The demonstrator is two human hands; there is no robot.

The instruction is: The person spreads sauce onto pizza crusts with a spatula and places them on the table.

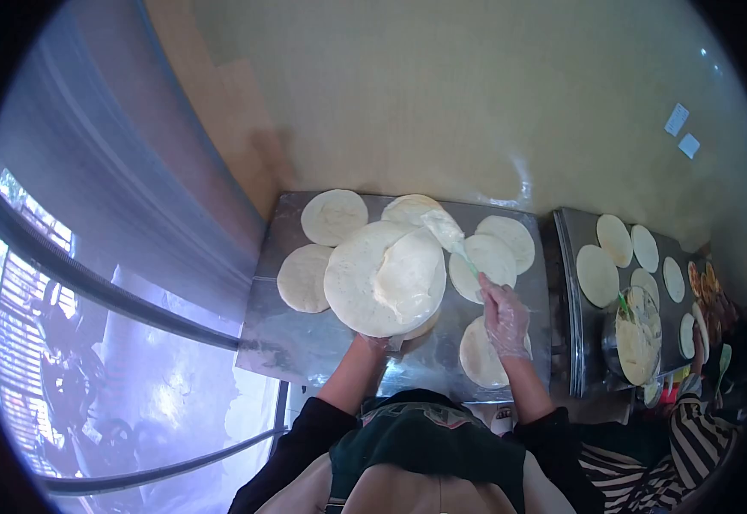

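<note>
Most of left hand hidden below cream

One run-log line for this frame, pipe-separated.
left hand: at near edge of large pale round | right hand: gripping white-coated spatula | metal table: flat rounds

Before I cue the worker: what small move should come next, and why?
I'd probably ease the green-handled spatula, its head thick with white cream, down onto the flat, round, pale dough disc at the back middle. The clear-plastic-gloved right hand holds the spatula, and the loaded head overlaps that disc in this view; whether they touch is unclear.
</note>
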